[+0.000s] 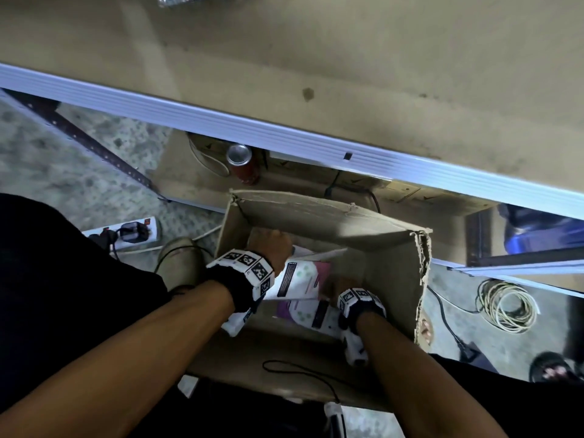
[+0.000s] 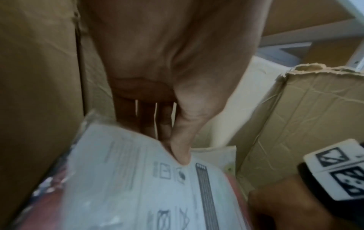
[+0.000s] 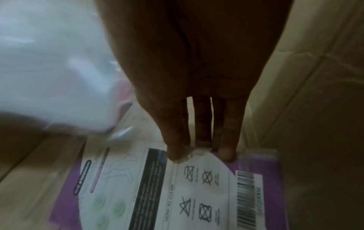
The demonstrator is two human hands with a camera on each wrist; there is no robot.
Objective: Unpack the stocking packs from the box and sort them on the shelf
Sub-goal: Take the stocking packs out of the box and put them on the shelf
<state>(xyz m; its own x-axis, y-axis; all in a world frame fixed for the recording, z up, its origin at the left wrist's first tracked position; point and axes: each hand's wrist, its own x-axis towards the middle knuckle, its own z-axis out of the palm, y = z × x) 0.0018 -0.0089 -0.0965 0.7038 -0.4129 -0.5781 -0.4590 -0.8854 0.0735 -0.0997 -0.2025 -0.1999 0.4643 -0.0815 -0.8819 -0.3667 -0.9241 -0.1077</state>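
- The two forearms fill the near part of the head view, both reaching down into the open cardboard box (image 1: 392, 267), which stands on the floor below the shelf (image 1: 284, 74).
- The left hand (image 2: 177, 77) pinches the upper stocking pack (image 2: 149, 186), a white-backed pack with some red at its edges: the thumb presses on its top edge with fingers behind. In the head view it tilts up near the box's left wall.
- The right hand (image 3: 197, 77) has its fingertips (image 3: 175, 154) on the edge of the purple stocking pack (image 3: 197, 194), which lies flat on the box floor by the right wall. The thumb is out of sight, so whether it has a hold or only touches the pack I cannot tell.
- Step in hand, as I judge it: lifting packs from the box, one per hand. None shows on the shelf board.
- Next the right hand likely needs its fingers under the flat pack's edge; slick film may slip. Then both packs must clear the torn rim and go up to the shelf.
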